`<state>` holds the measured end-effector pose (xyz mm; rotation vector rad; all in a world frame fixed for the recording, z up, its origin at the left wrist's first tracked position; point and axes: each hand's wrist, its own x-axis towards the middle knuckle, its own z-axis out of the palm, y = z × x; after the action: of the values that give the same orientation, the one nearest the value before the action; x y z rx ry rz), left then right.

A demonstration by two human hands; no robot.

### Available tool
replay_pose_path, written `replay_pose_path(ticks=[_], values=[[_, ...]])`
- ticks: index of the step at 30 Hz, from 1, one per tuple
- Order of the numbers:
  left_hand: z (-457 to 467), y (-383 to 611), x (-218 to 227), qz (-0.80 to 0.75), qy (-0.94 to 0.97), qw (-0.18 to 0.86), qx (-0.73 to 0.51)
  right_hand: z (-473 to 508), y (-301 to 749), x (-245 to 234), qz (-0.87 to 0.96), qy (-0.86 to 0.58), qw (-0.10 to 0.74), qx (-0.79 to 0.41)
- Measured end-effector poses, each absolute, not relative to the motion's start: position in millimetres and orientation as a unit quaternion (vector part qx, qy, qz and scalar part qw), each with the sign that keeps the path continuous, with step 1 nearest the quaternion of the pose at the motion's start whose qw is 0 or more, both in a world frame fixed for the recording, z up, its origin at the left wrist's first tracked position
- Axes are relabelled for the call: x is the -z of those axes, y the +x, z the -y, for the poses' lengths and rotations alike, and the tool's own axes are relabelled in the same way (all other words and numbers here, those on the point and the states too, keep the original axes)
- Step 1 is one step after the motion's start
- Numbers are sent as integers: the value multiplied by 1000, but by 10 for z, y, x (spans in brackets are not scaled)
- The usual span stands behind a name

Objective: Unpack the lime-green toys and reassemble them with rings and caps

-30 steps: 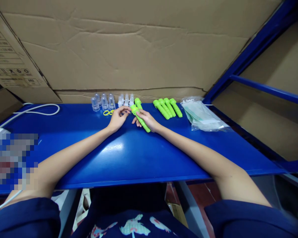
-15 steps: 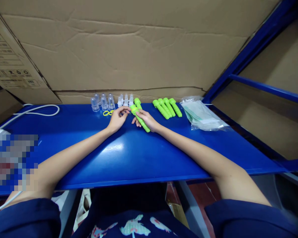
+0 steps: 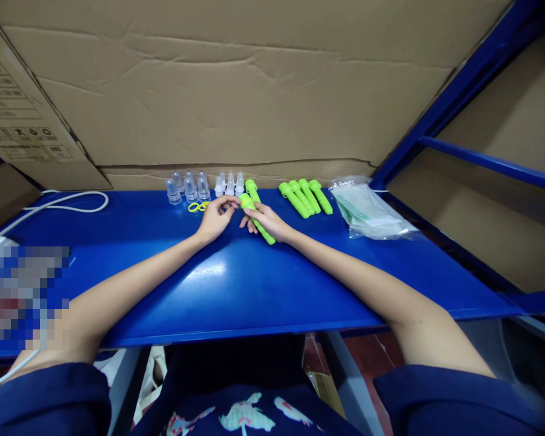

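A bright green flashlight (image 3: 264,232) with a ribbed handle slants across my right hand (image 3: 272,221), whose fingers are wrapped round it just below the wide head. My left hand (image 3: 217,217) is curled at the left side of that head, fingertips touching its rim. Whether anything small sits between those fingertips is hidden. Just behind lies another green flashlight (image 3: 251,189), partly covered by the one in my grip. Yellow rings (image 3: 194,207) lie to the left of my left hand. Beyond them stand several clear plastic caps (image 3: 191,189) and several whitish cone-tipped pieces (image 3: 230,183).
Several green flashlights (image 3: 306,198) lie in a row at the right rear of the blue table (image 3: 254,290). Beside them is a clear plastic bag (image 3: 372,209) with pale contents. A white cable (image 3: 82,209) loops at the left. Cardboard (image 3: 254,91) walls the back.
The held flashlight has turned slightly in my right hand, its head shifting a little right and down. My left hand stays at the head, almost still.
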<state>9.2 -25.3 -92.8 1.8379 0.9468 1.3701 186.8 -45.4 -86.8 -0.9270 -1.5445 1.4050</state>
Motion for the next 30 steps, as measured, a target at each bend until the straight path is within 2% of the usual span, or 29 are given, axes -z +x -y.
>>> replay_pose_path(ticks=[22, 26, 30], values=[[282, 97, 909, -366, 705, 331, -509, 412, 1888, 970, 630, -354, 429, -543], [280, 106, 908, -359, 706, 345, -503, 398, 1859, 1008, 627, -356, 481, -498], [260, 118, 916, -360, 686, 360, -519, 377, 1920, 915, 657, -376, 522, -393]])
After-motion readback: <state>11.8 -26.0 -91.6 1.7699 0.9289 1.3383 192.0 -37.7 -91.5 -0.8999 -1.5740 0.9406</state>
